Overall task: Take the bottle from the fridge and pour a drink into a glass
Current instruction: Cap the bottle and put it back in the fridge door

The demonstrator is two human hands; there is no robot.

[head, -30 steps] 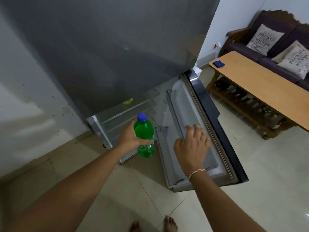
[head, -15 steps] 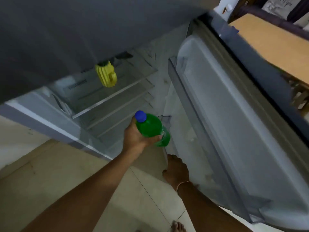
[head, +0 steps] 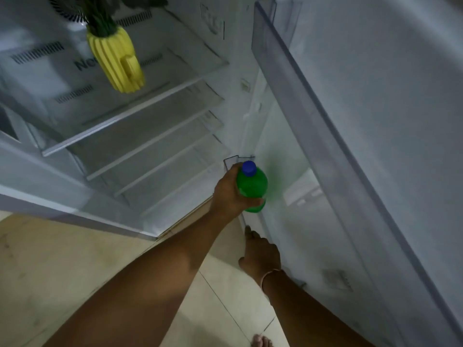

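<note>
A green bottle [head: 253, 187] with a blue cap stands upright at the lower door shelf [head: 250, 222] of the open fridge. My left hand [head: 229, 192] is wrapped around the bottle's upper body. My right hand [head: 260, 254] rests lower down against the inner edge of the fridge door [head: 375, 146]; its fingers point up along the shelf edge and it holds no object. No glass is in view.
Inside the fridge are several bare glass shelves [head: 140, 113]. A yellow ribbed pitcher [head: 116, 62] with dark green leaves stands on the top one. A clear upper door bin [head: 283, 71] juts out at the right. Beige floor tiles [head: 75, 259] and a bare toe [head: 260, 341] lie below.
The camera has dropped lower and closer to the fridge interior. My left hand has carried the bottle to the right, to the lower door shelf. My right hand stays at the door's inner edge.
</note>
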